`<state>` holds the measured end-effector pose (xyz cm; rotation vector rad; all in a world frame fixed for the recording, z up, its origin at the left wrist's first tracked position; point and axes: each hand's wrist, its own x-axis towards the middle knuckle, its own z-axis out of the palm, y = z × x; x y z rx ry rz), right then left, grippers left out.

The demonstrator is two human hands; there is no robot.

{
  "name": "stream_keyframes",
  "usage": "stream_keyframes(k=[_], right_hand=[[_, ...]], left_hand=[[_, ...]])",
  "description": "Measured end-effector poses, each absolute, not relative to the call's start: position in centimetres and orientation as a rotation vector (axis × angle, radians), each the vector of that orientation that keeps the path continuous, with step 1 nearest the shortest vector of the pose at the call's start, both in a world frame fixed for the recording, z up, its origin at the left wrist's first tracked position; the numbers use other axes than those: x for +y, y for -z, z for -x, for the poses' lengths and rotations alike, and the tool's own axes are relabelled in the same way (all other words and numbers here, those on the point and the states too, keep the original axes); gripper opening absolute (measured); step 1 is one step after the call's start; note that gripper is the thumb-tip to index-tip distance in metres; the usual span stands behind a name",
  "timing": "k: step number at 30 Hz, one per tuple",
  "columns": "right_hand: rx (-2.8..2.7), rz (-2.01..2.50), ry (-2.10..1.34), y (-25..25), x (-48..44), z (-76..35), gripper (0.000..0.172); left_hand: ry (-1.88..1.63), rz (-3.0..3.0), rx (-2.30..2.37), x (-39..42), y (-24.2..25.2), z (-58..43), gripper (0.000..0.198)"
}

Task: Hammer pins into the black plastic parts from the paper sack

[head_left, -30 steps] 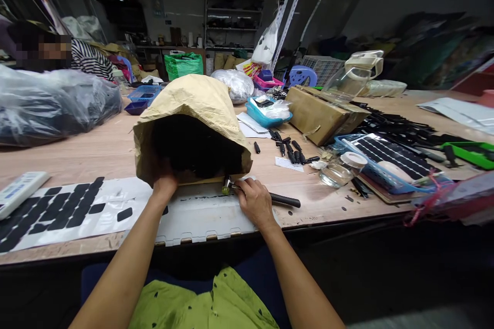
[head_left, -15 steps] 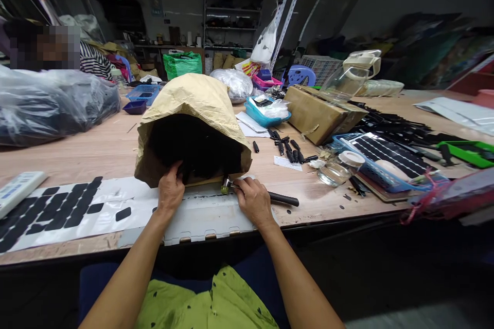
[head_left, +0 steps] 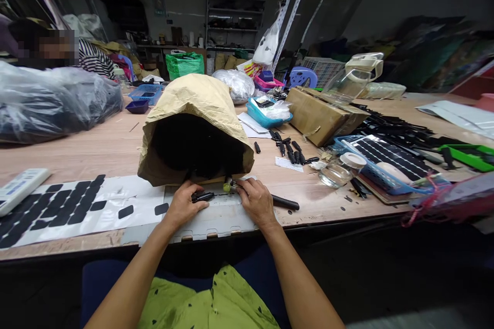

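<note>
My left hand [head_left: 184, 202] holds a small black part [head_left: 203, 197] between fingers and thumb, over the grey board [head_left: 216, 217] at the table's front edge. My right hand [head_left: 257, 199] is closed round a hammer with a black handle [head_left: 285, 202]; its yellowish head [head_left: 227, 186] lies just left of my fingers. Behind both hands an open brown paper bag [head_left: 200, 93] faces me, its inside dark. Left of the board is a white sheet [head_left: 142, 195] with black rounded patches.
Several black parts [head_left: 291, 153] lie right of the bag, near a glass jar [head_left: 335, 172], a blue basket [head_left: 386, 169] and a cardboard box [head_left: 322, 113]. At the left are a big plastic bag [head_left: 57, 100] and a person in a striped sleeve [head_left: 94, 59].
My left hand has drawn back from the bag's mouth and now has a black part in its fingers. My right hand has hardly moved.
</note>
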<state>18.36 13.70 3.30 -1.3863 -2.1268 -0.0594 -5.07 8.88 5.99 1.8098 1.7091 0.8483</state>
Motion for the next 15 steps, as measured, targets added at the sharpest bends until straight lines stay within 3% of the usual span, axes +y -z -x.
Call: stream_keyframes(k=[4, 15], right_hand=[[-2.08, 1.305, 0.025, -4.2, 13.1, -18.5, 0.026], [-2.012, 1.068, -0.319, -6.0, 10.0, -15.6, 0.028]], left_hand=[[-0.854, -1.819, 1.706, 9.1, -5.7, 5.1, 0.019], [-0.86, -1.781, 1.621, 9.4, -5.8, 5.8, 0.019]])
